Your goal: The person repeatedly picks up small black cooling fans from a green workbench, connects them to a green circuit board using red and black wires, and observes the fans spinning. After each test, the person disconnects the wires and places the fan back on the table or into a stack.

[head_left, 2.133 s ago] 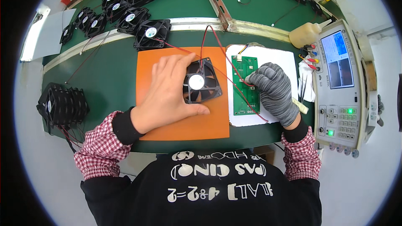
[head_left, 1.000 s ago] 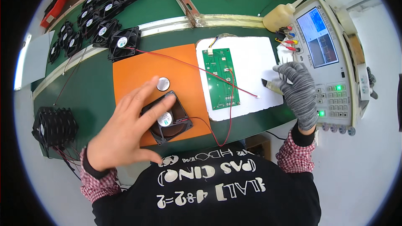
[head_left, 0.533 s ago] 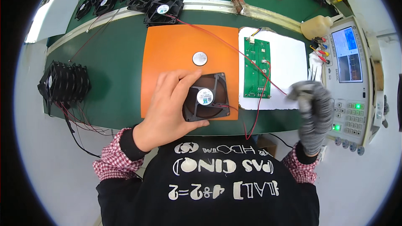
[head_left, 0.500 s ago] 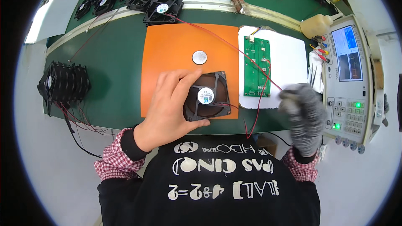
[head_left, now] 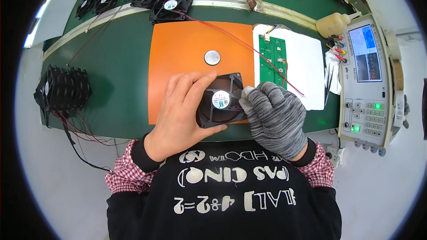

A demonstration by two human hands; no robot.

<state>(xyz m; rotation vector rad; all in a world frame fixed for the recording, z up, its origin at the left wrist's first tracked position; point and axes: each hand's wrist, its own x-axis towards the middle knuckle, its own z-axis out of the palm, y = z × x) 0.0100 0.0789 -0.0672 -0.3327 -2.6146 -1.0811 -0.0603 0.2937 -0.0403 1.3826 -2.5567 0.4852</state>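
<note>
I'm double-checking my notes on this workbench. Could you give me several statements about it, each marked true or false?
1. The left hand holds the black fan by its frame. True.
2. The grey striped glove is on the left hand. False: it is on the right hand; the left is bare.
3. The round silver disc lies on the orange mat. True.
4. The green circuit board lies on the orange mat. False: it lies on the white sheet.
5. The cream bottle is left of the orange mat. False: it is to the right, near the instrument with the lit screen.
</note>
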